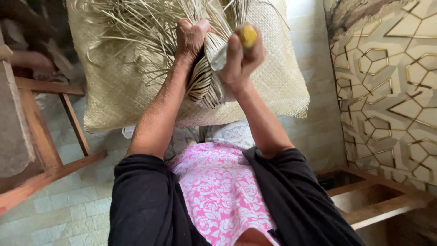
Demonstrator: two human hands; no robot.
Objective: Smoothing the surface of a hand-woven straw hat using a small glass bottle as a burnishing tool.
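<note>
A large woven palm-leaf mat [277, 86] lay over the tiled floor [73, 205], its unfinished end a spray of loose leaf strips [136, 27] fanning toward the top of the view. A wooden frame [45, 155] stood at the left and a patterned wall panel [387, 91] rose at the right. Over the mat, the left hand [191, 38] was closed around a gathered bundle of strips [207, 82], holding it upright and bunched. Just beside it, the right hand [239, 57] was clenched on a yellow-handled tool [248, 35], whose metal part [218, 57] pressed against the bundle. Judging from this, the metal edge sat very near the left fingers, so a slip could nick them; too hard a push might also split the dry strips or loosen the bundle from the grip.
</note>
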